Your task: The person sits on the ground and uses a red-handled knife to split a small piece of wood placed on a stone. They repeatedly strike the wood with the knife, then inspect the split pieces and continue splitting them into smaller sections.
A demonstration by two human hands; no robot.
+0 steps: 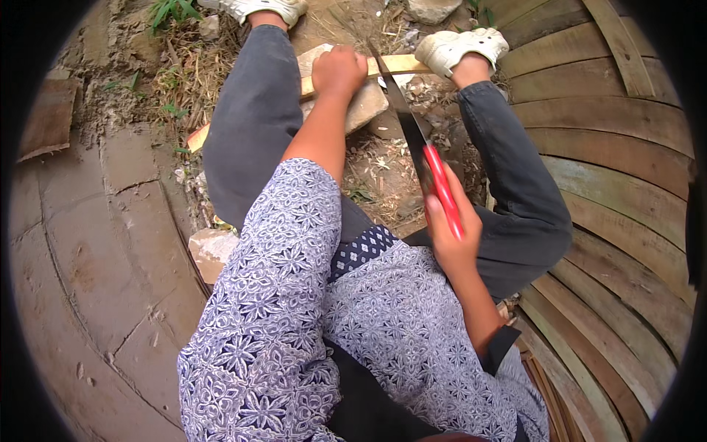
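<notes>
My right hand [451, 228] is wrapped round the red handle of a handsaw [401, 107]. Its long dark blade narrows away from me and crosses a pale wooden strip [401, 65] just right of my left hand [340, 72]. That left hand is closed on the strip and presses it over a pale stone block [366, 107]. The strip's right end lies against my white clog [462, 51]; its other end shows past my left leg. Whether the blade has cut into the wood, I cannot tell.
Wooden planks [604, 151] curve along the right side. Cracked paving [96, 272] spreads at the left, with a loose stone [213, 250] beside my left thigh. Dry grass and chips litter the soil between my legs. Another rock [433, 9] lies at the far edge.
</notes>
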